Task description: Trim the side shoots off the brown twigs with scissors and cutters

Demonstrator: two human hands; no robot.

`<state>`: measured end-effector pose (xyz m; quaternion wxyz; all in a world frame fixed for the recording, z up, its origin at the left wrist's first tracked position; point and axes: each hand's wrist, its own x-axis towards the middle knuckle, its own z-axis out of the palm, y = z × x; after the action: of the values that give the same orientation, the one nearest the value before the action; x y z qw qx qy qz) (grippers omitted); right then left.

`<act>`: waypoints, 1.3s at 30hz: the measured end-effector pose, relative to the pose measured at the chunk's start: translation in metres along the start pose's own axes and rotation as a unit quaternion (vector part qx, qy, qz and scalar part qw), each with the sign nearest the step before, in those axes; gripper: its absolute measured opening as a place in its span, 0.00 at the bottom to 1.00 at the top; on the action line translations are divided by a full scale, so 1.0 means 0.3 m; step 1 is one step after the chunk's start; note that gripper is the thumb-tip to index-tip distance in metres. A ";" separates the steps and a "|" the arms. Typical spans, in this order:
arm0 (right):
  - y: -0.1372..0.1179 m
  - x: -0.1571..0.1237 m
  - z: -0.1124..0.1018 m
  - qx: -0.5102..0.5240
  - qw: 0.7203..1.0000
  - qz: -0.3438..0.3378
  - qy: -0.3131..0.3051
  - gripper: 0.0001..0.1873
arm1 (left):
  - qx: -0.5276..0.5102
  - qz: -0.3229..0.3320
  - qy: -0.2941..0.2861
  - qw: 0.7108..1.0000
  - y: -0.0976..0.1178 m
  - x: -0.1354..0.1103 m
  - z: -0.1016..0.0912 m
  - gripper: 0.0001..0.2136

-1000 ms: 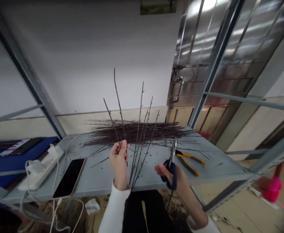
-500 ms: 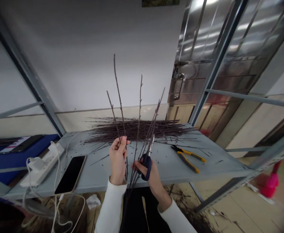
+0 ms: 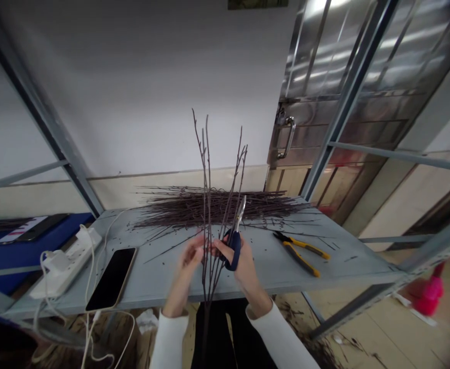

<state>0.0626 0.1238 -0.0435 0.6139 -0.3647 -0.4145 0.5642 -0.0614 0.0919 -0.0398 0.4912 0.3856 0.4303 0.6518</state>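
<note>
My left hand [image 3: 188, 262] pinches a small bunch of thin dark twigs [image 3: 209, 174] that stand upright in front of me. My right hand [image 3: 238, 261] is closed round blue-handled scissors [image 3: 236, 233] whose blades point up beside the twigs. Both hands meet at the stems, just above the front edge of the grey metal shelf [image 3: 344, 264]. A large pile of similar twigs [image 3: 217, 205] lies across the back of the shelf.
Yellow-handled pliers [image 3: 298, 250] lie to the right of my hands. A black phone [image 3: 111, 279] and a white power strip [image 3: 65, 264] with cables sit on the left. Slanted grey shelf posts [image 3: 40, 118] frame the sides; a steel door [image 3: 325, 77] is behind.
My right hand with the scissors has come left to the twigs. The left hand has turned and the twigs now stand closer together.
</note>
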 end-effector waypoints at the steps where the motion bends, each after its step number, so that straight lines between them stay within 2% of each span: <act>1: 0.000 0.003 0.001 -0.004 1.000 -0.005 0.008 0.21 | -0.005 -0.011 0.009 1.000 -0.025 -0.019 0.001 0.21; 5: -0.003 -0.003 0.002 -0.008 1.000 -0.006 0.014 0.21 | -0.004 -0.006 0.049 0.999 -0.080 -0.067 0.011 0.16; 12: -0.025 -0.040 -0.003 -0.004 1.000 0.005 0.015 0.24 | -0.027 -0.030 0.072 0.997 -0.098 -0.092 0.016 0.15; 19: -0.064 -0.066 -0.043 -0.082 0.996 -0.015 0.030 0.23 | -0.086 -0.042 0.044 0.994 -0.110 -0.106 0.026 0.15; 23: -0.089 -0.075 -0.060 -0.095 0.995 -0.018 0.037 0.22 | -0.113 -0.063 0.056 0.990 -0.119 -0.114 0.038 0.17; 28: -0.099 -0.082 -0.069 -0.074 0.997 -0.011 0.020 0.20 | -0.148 -0.074 0.069 0.984 -0.109 -0.125 0.063 0.17; 32: -0.097 -0.072 -0.083 -0.070 0.997 -0.011 0.025 0.22 | -0.169 -0.081 0.082 0.979 -0.083 -0.123 0.084 0.19; 39: -0.100 -0.052 -0.096 -0.108 0.994 -0.020 0.016 0.25 | -0.138 -0.073 0.051 0.986 -0.072 -0.115 0.092 0.17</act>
<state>0.1006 0.1060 -0.0289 0.5888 -0.4293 -0.4701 0.4980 -0.0216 0.0666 -0.0538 0.5637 0.2479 0.3876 0.6859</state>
